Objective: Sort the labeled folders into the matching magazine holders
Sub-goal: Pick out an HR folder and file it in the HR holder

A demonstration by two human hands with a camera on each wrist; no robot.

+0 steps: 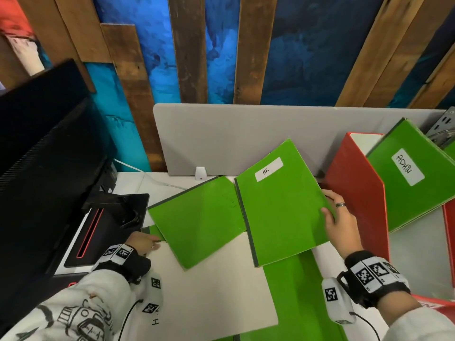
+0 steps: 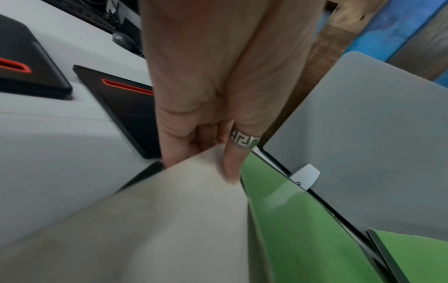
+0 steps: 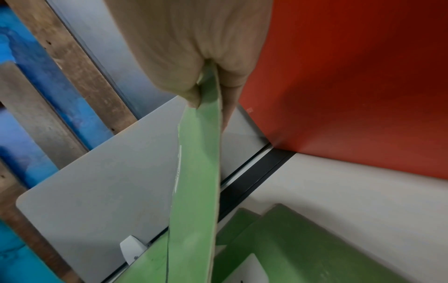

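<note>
Labels read "HR" on the green folder (image 1: 280, 205) your right hand (image 1: 341, 230) pinches above the tabletop (image 1: 418, 254), "ADMIN" on another (inside the red holder (image 1: 357, 190)); your left hand (image 1: 141, 242) pinches a pale sheet (image 1: 209, 291).

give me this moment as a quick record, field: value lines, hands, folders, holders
right hand: right hand pinches the right edge of the HR folder, lifted off the desk
left hand: left hand grips a corner of the pale sheet
other folder: unlabeled green folder lies left of the HR folder
holder: red magazine holder stands right of the right hand
ADMIN folder: ADMIN folder leans behind the red holder's wall
backdrop: grey divider panel
</note>
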